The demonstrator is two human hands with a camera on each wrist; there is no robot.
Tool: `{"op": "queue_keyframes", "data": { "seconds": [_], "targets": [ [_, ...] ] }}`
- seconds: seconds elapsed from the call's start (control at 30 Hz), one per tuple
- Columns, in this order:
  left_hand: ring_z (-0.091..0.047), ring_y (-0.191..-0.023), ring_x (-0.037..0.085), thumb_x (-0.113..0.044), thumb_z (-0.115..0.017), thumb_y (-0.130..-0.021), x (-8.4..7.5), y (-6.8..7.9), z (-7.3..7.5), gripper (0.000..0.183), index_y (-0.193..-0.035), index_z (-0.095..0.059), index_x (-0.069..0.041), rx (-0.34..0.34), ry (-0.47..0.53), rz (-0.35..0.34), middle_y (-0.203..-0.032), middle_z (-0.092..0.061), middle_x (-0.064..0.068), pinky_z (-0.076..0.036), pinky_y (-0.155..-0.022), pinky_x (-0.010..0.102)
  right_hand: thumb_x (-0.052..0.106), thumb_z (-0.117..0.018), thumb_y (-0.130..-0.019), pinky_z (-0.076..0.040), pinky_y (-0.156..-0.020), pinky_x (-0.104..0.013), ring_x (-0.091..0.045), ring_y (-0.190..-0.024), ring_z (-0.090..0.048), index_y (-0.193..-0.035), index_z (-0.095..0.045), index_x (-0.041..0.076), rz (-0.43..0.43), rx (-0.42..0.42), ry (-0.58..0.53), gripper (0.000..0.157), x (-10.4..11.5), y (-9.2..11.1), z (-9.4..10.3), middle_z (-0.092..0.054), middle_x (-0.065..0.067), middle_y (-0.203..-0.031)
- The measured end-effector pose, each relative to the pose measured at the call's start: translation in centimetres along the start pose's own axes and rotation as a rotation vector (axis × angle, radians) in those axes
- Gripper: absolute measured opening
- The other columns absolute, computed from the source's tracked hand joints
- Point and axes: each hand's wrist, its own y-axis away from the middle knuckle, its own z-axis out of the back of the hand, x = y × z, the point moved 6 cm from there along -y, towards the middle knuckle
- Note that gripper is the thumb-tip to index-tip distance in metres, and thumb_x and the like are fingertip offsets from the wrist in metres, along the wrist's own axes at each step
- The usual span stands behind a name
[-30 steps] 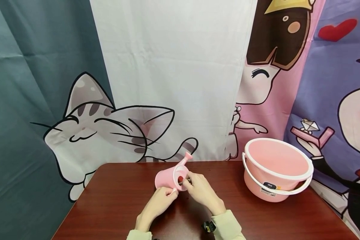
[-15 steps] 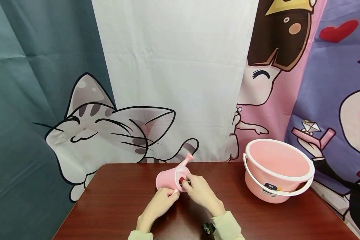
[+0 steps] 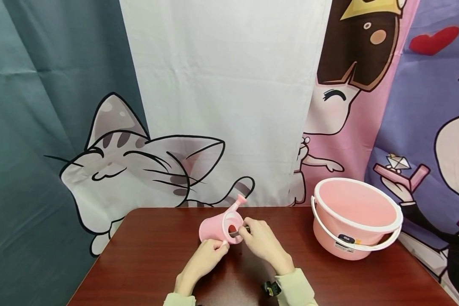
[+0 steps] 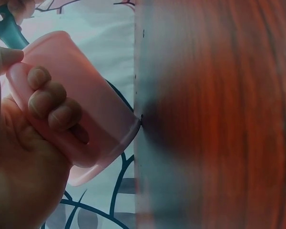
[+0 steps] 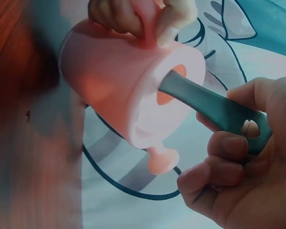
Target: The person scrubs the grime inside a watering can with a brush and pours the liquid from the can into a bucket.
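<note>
Pink watering can (image 3: 212,228) gripped in left hand (image 3: 205,258), mouth (image 5: 148,125) toward right hand (image 3: 263,242); green tool handle (image 5: 202,102) held there, slanting inside.

We see long sleeves in a plain, pale yellow-green: of the left sleeve (image 3: 179,300) we get only a short strip at the bottom edge of the head view, while the right sleeve (image 3: 296,287) shows more cloth, lightly creased. Beside the right one we make out a small, blackish, boxy device (image 3: 272,289) with yellowish marks too tiny for us to read. Both the left hand (image 3: 208,257) and the right hand (image 3: 264,241) we find bare
</note>
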Motion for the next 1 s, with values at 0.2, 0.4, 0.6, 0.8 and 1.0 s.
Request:
{"op": "queue_keyframes", "data": {
  "seconds": [0.2, 0.4, 0.6, 0.8, 1.0],
  "targets": [
    [-0.026, -0.048, 0.003, -0.026, -0.057, -0.096, 0.3, 0.0, -0.1, 0.047, -0.053, -0.039, -0.017, 0.001, 0.021, 0.011, -0.049, -0.025, -0.013, -0.023, -0.045, 0.022, 0.015, -0.058, -0.091, -0.033, -0.048, -0.023, -0.005, -0.051, -0.038, -0.069, -0.051, 0.022, -0.031, 0.01, -0.005, 0.023, 0.1, 0.0, 0.8, -0.04, 0.01, -0.055],
    [-0.027, -0.048, 0.003, -0.025, -0.056, -0.096, 0.3, 0.0, -0.2, 0.047, -0.053, -0.039, -0.018, 0.007, 0.019, 0.007, -0.049, -0.026, -0.013, -0.024, -0.045, 0.022, 0.015, -0.058, -0.092, -0.034, -0.048, -0.024, -0.006, -0.051, -0.038, -0.07, -0.052, 0.021, -0.048, 0.019, -0.014, 0.023, -0.1, 0.0, 0.9, -0.04, 0.01, -0.055],
    [-0.027, -0.048, 0.003, -0.023, -0.058, -0.094, 0.3, 0.0, 0.0, 0.046, -0.053, -0.039, -0.018, -0.003, 0.029, -0.006, -0.049, -0.025, -0.013, -0.023, -0.044, 0.022, 0.014, -0.057, -0.089, -0.035, -0.05, -0.024, -0.007, -0.053, -0.039, -0.069, -0.049, 0.021, -0.031, 0.018, -0.005, 0.023, 0.1, 0.0, 0.5, -0.04, 0.01, -0.055],
    [-0.028, -0.048, 0.003, -0.022, -0.057, -0.093, 0.2, 0.0, 0.0, 0.044, -0.053, -0.041, -0.019, -0.002, 0.021, -0.002, -0.048, -0.027, -0.014, -0.024, -0.045, 0.021, 0.011, -0.056, -0.089, -0.038, -0.053, -0.025, -0.007, -0.055, -0.043, -0.073, -0.052, 0.019, -0.012, 0.035, -0.004, 0.018, 0.5, 0.2, -0.3, -0.043, 0.011, -0.058],
    [-0.028, -0.049, 0.003, -0.022, -0.057, -0.093, 0.0, 0.1, 0.0, 0.044, -0.053, -0.041, -0.019, -0.001, 0.021, -0.003, -0.047, -0.027, -0.013, -0.024, -0.045, 0.021, 0.01, -0.056, -0.091, -0.04, -0.055, -0.025, -0.008, -0.057, -0.045, -0.075, -0.054, 0.017, -0.017, 0.055, -0.037, 0.018, 0.3, 0.2, -1.2, -0.045, 0.01, -0.06]
  ]
}}
